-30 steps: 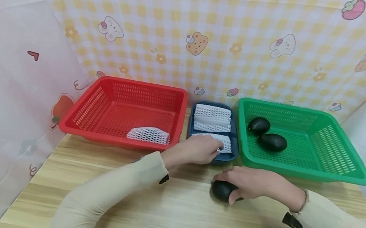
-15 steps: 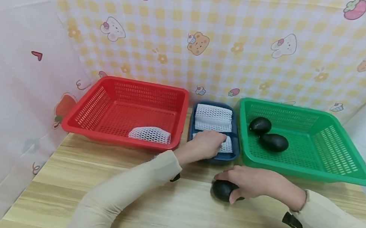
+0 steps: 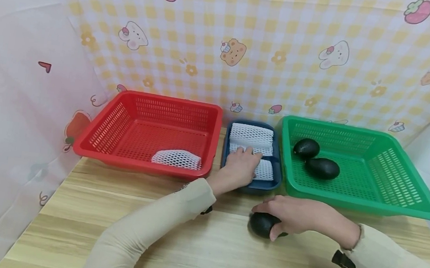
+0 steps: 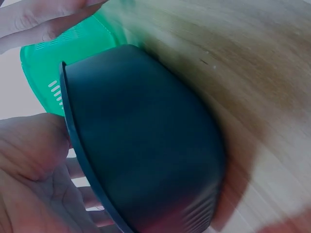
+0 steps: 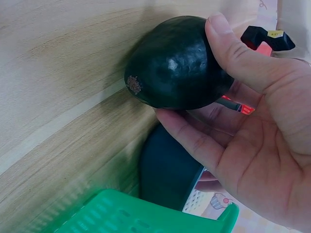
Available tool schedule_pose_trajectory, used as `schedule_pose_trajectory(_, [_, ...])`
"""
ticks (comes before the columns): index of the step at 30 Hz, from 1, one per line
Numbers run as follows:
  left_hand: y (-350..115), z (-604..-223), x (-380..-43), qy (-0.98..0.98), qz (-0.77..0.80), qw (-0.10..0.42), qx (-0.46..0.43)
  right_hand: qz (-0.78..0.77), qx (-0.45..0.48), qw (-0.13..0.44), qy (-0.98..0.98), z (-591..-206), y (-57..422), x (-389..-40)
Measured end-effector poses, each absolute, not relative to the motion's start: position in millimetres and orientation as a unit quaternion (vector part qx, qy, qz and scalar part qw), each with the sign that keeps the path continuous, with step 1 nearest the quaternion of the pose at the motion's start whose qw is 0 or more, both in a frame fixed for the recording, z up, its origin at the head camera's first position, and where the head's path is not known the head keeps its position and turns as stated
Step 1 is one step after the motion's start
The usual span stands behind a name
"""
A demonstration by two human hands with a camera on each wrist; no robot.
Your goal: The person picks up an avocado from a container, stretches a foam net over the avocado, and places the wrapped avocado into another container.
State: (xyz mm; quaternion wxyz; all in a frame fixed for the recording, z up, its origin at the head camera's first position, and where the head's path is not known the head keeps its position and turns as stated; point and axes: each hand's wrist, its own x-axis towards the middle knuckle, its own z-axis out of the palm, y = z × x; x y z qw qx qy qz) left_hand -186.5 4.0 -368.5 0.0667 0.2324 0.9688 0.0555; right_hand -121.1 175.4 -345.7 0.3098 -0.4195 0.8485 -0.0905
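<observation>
In the head view my left hand (image 3: 240,168) is over a dark blue divided tray (image 3: 278,176), fingers spread near its divider. Beneath it lies a white foam net sleeve (image 3: 264,170), partly covered by the hand; more white foam netting (image 3: 252,134) fills the rear compartment. The left wrist view shows mostly the outer wall of the tray (image 4: 146,136), so what the fingertips touch is hidden. On the table in front, my right hand (image 3: 296,215) grips a dark avocado (image 3: 261,224). The right wrist view shows the avocado (image 5: 170,63) between thumb and fingers.
Left of the tray stands a red basket (image 3: 144,164) containing a white foam net piece (image 3: 177,159). To the right, a green basket (image 3: 358,204) holds two dark avocados (image 3: 322,168). A patterned cloth (image 3: 195,25) hangs behind the wooden table (image 3: 202,247).
My left hand has shifted slightly left and back over the tray, and its fingers have spread from a tighter curl. The right hand and its avocado have stayed in place.
</observation>
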Motion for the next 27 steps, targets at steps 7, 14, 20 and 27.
schedule_pose_trajectory(7, [4.0,-368.2,-188.7,0.971,0.056,0.079,0.221,-0.09,-0.413,0.314,0.85,-346.8,175.2,-122.1])
schedule_pose_trajectory(14, [6.3,-367.8,-191.1,0.972,0.048,0.095,0.211,-0.093,-0.416,0.311,0.849,-346.7,175.3,-122.2])
schedule_pose_trajectory(20, [7.4,-367.5,-191.5,0.972,0.028,0.093,0.213,-0.097,-0.417,0.309,0.849,-346.5,175.7,-121.7])
schedule_pose_trajectory(27, [7.0,-369.0,-193.1,0.973,0.023,0.092,0.209,-0.092,-0.421,0.304,0.85,-346.9,176.2,-121.7])
